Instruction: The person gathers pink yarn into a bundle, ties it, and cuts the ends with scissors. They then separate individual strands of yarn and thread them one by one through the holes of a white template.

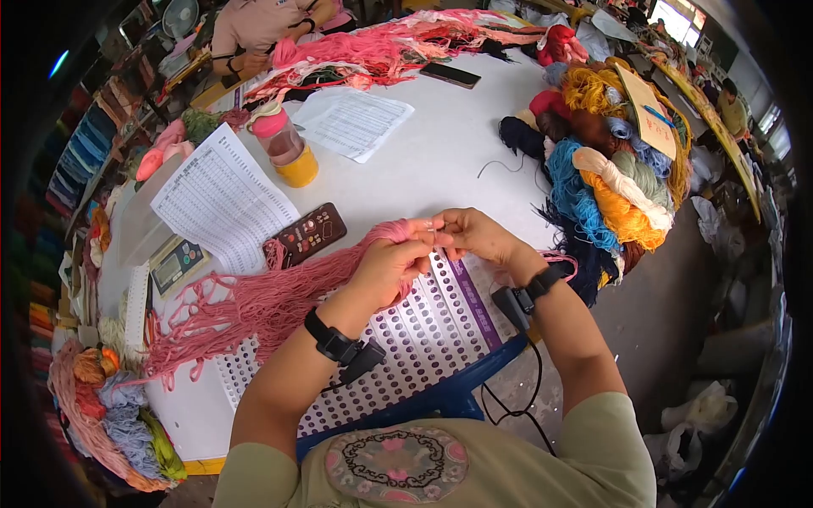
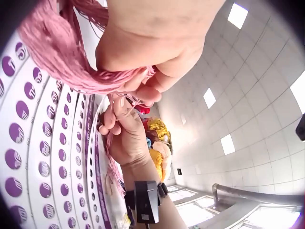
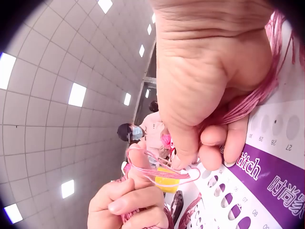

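Note:
A long hank of pink thread [image 1: 254, 296] lies across a white card with rows of holes [image 1: 406, 339]. My left hand [image 1: 394, 262] grips the hank near its right end, its fingers curled round the strands, as the right wrist view also shows. Close beside it, my right hand [image 1: 478, 237] pinches thin pink strands between thumb and fingers. In the right wrist view a small loop of thread [image 3: 164, 175] stretches between the two hands, and more strands [image 3: 243, 107] pass under my right palm [image 3: 200, 86].
A dark phone-like object [image 1: 315, 234], printed sheets [image 1: 222, 199], a pink-lidded bottle [image 1: 279, 140] and a calculator-like device [image 1: 176, 264] lie to the left. Coloured yarn [image 1: 610, 169] is heaped at the right. Another person [image 1: 258, 30] sits across the table.

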The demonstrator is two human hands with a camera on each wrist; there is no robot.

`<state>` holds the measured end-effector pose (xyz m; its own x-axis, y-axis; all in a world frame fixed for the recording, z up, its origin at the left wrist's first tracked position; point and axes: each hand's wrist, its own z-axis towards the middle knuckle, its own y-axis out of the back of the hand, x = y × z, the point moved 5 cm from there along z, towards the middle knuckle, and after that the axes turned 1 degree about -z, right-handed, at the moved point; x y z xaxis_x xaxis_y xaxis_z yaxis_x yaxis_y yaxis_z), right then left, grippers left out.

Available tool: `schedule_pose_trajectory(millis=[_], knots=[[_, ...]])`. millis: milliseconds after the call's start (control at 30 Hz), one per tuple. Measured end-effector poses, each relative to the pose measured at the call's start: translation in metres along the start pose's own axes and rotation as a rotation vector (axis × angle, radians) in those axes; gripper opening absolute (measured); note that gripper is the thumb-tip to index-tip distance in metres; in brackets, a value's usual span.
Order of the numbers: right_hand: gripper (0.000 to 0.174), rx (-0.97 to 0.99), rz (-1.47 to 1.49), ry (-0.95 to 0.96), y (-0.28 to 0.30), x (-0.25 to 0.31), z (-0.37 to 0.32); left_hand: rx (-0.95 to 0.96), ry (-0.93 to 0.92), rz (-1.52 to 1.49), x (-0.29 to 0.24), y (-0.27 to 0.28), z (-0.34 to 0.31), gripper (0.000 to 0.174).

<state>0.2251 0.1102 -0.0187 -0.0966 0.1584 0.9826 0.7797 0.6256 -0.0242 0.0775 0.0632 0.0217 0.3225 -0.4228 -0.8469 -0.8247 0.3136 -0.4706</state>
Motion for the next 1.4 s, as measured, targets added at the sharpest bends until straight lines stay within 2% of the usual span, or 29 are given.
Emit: schedule_pose_trajectory(millis=[33,67,133,267,400,600,667,800,867,900,967,1133,1233,1300,1333,1400], knots=[[0.035,-0.015,-0.005,-0.007,0.000,0.000,0.001,-0.006,-0.077,-0.034,-0.003,0.003,0.000,0.041],[0.035,-0.013,-0.003,-0.004,0.000,0.001,0.001,-0.009,-0.079,-0.031,-0.002,0.005,0.001,0.041],[0.035,-0.021,-0.040,-0.019,0.000,0.003,0.000,-0.124,-0.252,0.123,-0.007,0.013,0.004,0.044],[0.036,-0.052,-0.037,-0.020,-0.001,0.005,-0.002,-0.243,-0.314,0.384,-0.007,0.024,0.007,0.039],[0.036,-0.044,-0.055,-0.034,-0.003,0.006,-0.001,-0.287,-0.322,0.343,-0.003,0.034,0.011,0.032],[0.036,-0.045,-0.064,-0.041,0.000,-0.004,0.003,-0.327,-0.208,0.223,-0.006,0.030,0.009,0.021],[0.036,-0.043,-0.055,-0.040,-0.001,-0.003,0.003,-0.385,-0.322,0.469,-0.006,0.035,0.013,0.018],[0.032,-0.075,-0.067,-0.047,-0.002,-0.002,0.002,-0.428,-0.289,0.666,-0.014,0.043,0.013,0.017],[0.032,-0.078,-0.078,-0.045,-0.001,-0.003,0.002,-0.188,-0.057,0.057,-0.007,0.043,0.011,0.017],[0.032,-0.082,-0.097,-0.054,-0.001,-0.002,0.003,-0.186,-0.052,0.058,-0.011,0.040,0.007,0.017],[0.032,-0.090,-0.112,-0.065,-0.001,-0.003,0.004,-0.158,-0.038,-0.129,-0.016,0.032,-0.003,0.016],[0.029,-0.114,-0.101,-0.056,0.001,-0.006,0.007,-0.177,-0.015,0.005,-0.007,0.054,-0.022,0.015],[0.029,-0.135,-0.109,-0.051,0.000,-0.005,0.005,-0.200,-0.048,0.008,-0.007,0.056,-0.022,0.015],[0.030,-0.135,-0.138,-0.053,-0.001,0.000,0.004,-0.263,-0.021,-0.118,-0.007,0.050,-0.021,0.015],[0.030,-0.134,-0.167,-0.059,-0.002,0.001,0.003,-0.258,-0.020,-0.119,-0.009,0.046,-0.020,0.015],[0.032,-0.153,-0.184,-0.055,-0.002,-0.002,0.003,-0.130,-0.076,-0.162,-0.015,0.034,-0.018,0.016]])
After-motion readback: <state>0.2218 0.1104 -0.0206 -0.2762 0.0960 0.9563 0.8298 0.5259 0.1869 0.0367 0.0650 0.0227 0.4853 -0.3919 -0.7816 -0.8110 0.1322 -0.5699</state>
